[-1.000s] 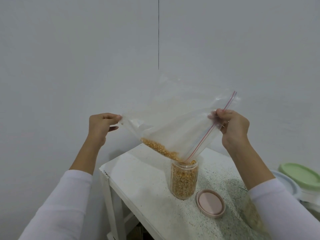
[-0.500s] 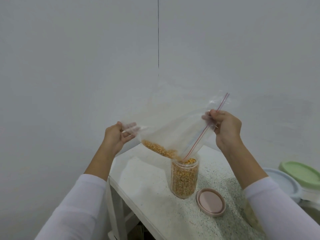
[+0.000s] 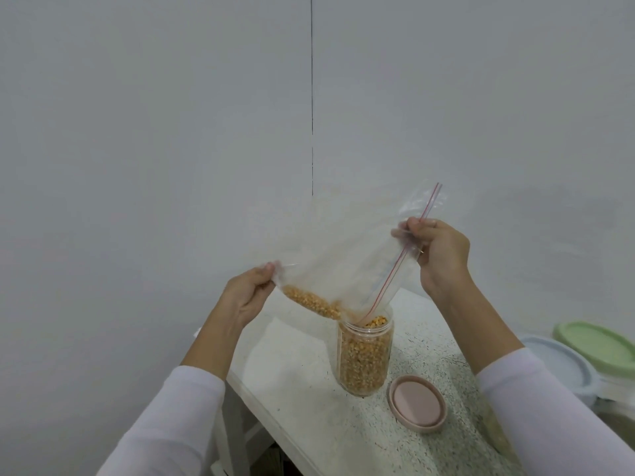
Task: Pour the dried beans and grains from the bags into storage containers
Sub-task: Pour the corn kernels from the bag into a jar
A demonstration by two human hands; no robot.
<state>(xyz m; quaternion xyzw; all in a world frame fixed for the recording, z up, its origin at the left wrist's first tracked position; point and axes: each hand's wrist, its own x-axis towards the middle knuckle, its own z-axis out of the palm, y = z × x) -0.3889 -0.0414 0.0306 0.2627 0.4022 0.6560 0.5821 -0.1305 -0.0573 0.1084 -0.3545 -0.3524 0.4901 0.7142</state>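
The bag [image 3: 347, 269] hangs slanted between the two hands, directly above the jar [image 3: 365, 359]. Its long axis runs from about 2 o'clock, at the raised zip end, down to about 8 o'clock, at the closed bottom corner. The open lower corner of the mouth dips into the jar rim at roughly 6 o'clock of the bag.

The left hand [image 3: 249, 297] pinches the bottom corner at 9 o'clock of the jar mouth, thumb and fingers closed on the film. The right hand [image 3: 438, 255] pinches the zip edge higher up, at 1 o'clock of the jar. The left hand is the lower and nearer to the jar.

The remaining kernels [image 3: 311, 302] lie in the low fold beside the left hand, just short of the mouth. The jar is nearly full, kernels showing at the rim. In judgement, clearing the fold calls for lifting the left corner; overflow is the risk.

The lid [image 3: 417, 403] lies on the table [image 3: 309, 417] at 4 o'clock of the jar, just beside it.

Against the earlier frames, the left hand has come inward and lower, from well out at 9 o'clock, and the bag is slacker and steeper. The kernel pile in the bag looks little changed.
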